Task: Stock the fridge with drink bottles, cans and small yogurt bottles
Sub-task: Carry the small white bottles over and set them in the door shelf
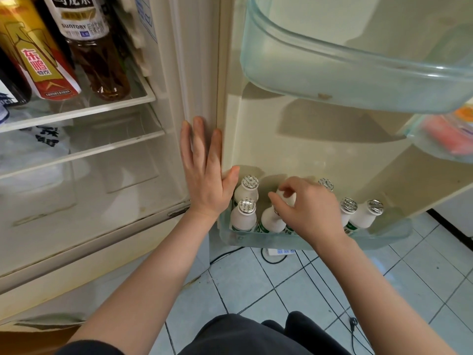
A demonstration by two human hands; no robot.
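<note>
Well along: tall drink bottles (97,47) stand on the inner shelf (115,103) at ten o'clock and yogurt bottles (245,194) line the bottom door bin (389,235); no cans in sight yet. Right grip (311,208) pinches one small yogurt bottle (286,198) at its top, at the grip's ten o'clock, among its neighbours. Left grip (204,170), fingers straight, presses flat against the door edge (222,111).

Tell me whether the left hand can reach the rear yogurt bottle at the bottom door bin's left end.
Probably yes: the left hand rests open on the fridge frame right beside that yogurt bottle, with its foil cap uncovered; the right hand grips another bottle further right.
</note>
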